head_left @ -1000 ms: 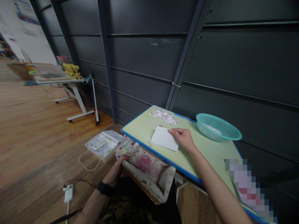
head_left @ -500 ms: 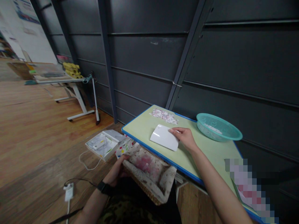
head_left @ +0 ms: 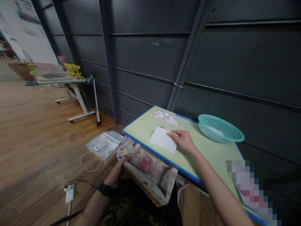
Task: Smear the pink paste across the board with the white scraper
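Note:
My right hand [head_left: 182,140] pinches the upper right edge of a white plastic scraper [head_left: 162,140], a thin, slightly curved sheet with rounded corners. The scraper is low over the table's pale yellow top; contact with it cannot be made out. At my lap, my left hand [head_left: 119,171] grips the left end of a wicker basket [head_left: 150,194] lined with stained, light cloth. Pink residue marks the lining. The basket sits against the table's near edge, below the scraper. Beyond the scraper lies a flat patch of white and pinkish scraps [head_left: 165,117].
A teal plastic basin [head_left: 219,128] with white bits inside stands at the table's back right. An open white box [head_left: 102,147] and a power strip [head_left: 69,193] with cords lie on the floor at left. A dark panelled wall [head_left: 145,53] rises behind the table [head_left: 204,157].
My right hand has shifted slightly left with the scraper, whose face has turned and lost its glare. My left hand and the basket have stayed still.

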Action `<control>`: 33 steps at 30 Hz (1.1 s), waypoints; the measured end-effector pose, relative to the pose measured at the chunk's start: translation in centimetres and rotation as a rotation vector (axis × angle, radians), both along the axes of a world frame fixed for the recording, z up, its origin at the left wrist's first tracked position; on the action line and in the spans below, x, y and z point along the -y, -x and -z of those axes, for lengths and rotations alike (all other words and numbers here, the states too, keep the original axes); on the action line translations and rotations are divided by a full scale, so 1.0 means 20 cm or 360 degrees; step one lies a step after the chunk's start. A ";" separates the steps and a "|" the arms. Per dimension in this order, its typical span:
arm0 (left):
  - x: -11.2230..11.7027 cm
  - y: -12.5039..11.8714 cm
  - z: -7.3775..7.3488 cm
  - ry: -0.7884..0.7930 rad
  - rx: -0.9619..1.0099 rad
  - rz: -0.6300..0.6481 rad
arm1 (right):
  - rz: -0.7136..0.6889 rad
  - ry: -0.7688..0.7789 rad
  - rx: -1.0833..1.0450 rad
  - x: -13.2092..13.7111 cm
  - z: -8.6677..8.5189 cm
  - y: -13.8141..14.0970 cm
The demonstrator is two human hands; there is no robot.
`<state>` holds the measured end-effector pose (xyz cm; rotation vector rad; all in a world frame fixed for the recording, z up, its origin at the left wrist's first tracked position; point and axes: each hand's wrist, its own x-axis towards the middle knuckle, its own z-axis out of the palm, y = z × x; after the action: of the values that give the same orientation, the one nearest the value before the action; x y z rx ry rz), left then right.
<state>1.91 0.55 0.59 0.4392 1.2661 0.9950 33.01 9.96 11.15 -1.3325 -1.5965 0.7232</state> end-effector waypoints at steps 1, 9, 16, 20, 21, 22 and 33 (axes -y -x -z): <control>0.00 0.00 0.00 -0.0002 0.0005 -0.0003 | -0.0062 0.0060 0.0001 0.01 -0.01 0.01; 0.00 0.00 0.01 -0.0018 0.0046 -0.0012 | 0.0183 -0.0033 -0.0305 -0.04 -0.01 -0.07; 0.00 0.00 0.02 -0.0007 0.0031 0.0026 | 0.0823 -0.0636 0.0251 -0.11 0.02 -0.23; -0.01 -0.01 0.03 -0.0039 0.0095 0.0054 | 0.0834 -0.0645 0.0712 -0.14 0.09 -0.19; -0.01 -0.01 0.03 -0.0047 0.0089 0.0056 | 0.0831 -0.0621 0.0807 -0.15 0.10 -0.17; -0.01 -0.01 0.04 -0.0053 0.0072 0.0049 | 0.0816 -0.0591 0.0893 -0.16 0.11 -0.15; 0.01 -0.02 0.00 -0.0047 0.0044 0.0025 | 0.0224 -0.0448 0.0995 -0.14 0.09 0.02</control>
<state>2.29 0.30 0.68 0.4560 1.2226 1.0042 32.53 12.71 9.35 -1.5198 -1.9670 -0.0276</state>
